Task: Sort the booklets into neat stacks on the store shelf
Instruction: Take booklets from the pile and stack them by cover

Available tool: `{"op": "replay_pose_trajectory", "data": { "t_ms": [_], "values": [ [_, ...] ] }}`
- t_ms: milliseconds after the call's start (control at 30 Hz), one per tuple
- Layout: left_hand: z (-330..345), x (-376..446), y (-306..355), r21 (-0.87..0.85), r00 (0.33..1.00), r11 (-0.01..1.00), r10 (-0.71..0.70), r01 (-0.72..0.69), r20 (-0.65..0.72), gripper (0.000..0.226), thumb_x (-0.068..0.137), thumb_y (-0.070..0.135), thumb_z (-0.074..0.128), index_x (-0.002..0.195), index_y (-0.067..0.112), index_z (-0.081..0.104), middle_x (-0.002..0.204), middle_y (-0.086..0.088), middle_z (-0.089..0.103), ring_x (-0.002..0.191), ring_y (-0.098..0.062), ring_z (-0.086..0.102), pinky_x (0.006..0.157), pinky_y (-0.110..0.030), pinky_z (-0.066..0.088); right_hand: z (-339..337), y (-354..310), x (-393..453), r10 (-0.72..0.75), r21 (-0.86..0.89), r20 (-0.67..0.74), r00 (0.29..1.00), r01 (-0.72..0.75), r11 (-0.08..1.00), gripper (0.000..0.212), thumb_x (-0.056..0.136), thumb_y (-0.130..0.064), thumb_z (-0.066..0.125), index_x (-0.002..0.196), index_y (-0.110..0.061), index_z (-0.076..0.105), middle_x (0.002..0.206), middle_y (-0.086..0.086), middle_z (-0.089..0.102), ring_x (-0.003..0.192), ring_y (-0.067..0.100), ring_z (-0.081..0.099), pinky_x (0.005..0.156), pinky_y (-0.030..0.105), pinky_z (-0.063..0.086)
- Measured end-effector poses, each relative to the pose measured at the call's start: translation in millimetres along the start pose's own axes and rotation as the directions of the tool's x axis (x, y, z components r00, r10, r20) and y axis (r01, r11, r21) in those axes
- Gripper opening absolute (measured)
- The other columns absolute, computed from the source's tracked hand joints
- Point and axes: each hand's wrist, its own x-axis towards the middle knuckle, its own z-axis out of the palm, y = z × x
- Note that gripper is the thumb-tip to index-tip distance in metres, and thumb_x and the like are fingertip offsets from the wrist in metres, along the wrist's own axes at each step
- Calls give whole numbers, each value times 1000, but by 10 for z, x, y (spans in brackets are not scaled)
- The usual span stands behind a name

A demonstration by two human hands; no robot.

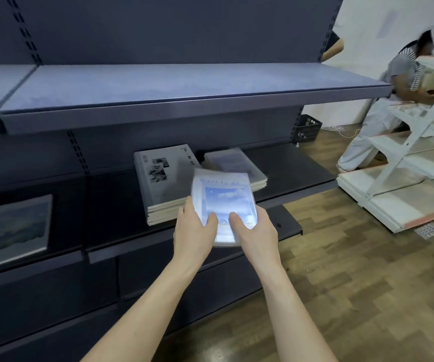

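Shop: dark slotted gondola shelving, booklet stacks, white display rack.

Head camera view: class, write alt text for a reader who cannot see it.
Both hands, left hand and right hand, hold a blue sky-cover booklet in front of a dark store shelf. Behind it on that shelf lie a grey booklet stack and a paler stack. At right, a person bends by a white rack.

Two booklet stacks lie side by side on the shelf.
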Motion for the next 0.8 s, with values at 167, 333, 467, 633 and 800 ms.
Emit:
{"op": "replay_pose_trajectory", "data": {
  "t_ms": [167, 333, 467, 633, 800],
  "values": [
    [265, 194, 79, 25, 1000, 999, -25, 25, 14, 53, 92, 33, 52, 140, 16, 39, 137, 3, 48, 123, -20, 48, 96, -31, 42, -109, 101, 283, 16, -5, -13, 1000, -16, 1000, 37, 84, -46, 64, 116, -30, 54, 102, -16, 62, 94, 6, 62, 71, 23, 49],
    [530, 536, 75, 9, 999, 999, -40, 39, 34, 47, 90, 32, 51, 133, 14, 43, 128, -2, 54, 113, -23, 53, 92, -37, 47, -167, 123, 640, 16, -3, -14, 1000, -16, 1000, 34, 86, -43, 65, 116, -30, 55, 101, -17, 62, 92, 2, 60, 69, 19, 45],
    [721, 819, 102, 1, 997, 998, -67, 68, 42, 41, 88, 35, 50, 126, 19, 48, 113, -1, 56, 104, -22, 55, 89, -42, 49, -181, 115, 976, 24, -22, 9, 1000, -23, 999, 21, 87, -40, 66, 102, -36, 52, 96, -19, 61, 85, -3, 58, 65, 16, 42],
    [851, 1061, 90, 12, 998, 999, -46, 46, 43, 45, 86, 28, 53, 130, 23, 46, 118, 2, 55, 107, -18, 55, 88, -39, 51, -113, 93, 1361, -3, -44, 17, 1000, 4, 999, 17, 83, -37, 70, 90, -37, 55, 89, -13, 66, 82, 1, 62, 62, 19, 42],
    [1011, 1250, 60, 38, 995, 996, -82, 79, 62, 40, 78, 42, 50, 115, 28, 52, 101, 3, 64, 90, -15, 63, 74, -36, 56, -96, 177, 1678, -49, -110, 30, 998, 52, 993, 22, 80, -37, 73, 87, -29, 55, 87, -9, 63, 79, 5, 59, 60, 23, 42]
  ]
}}
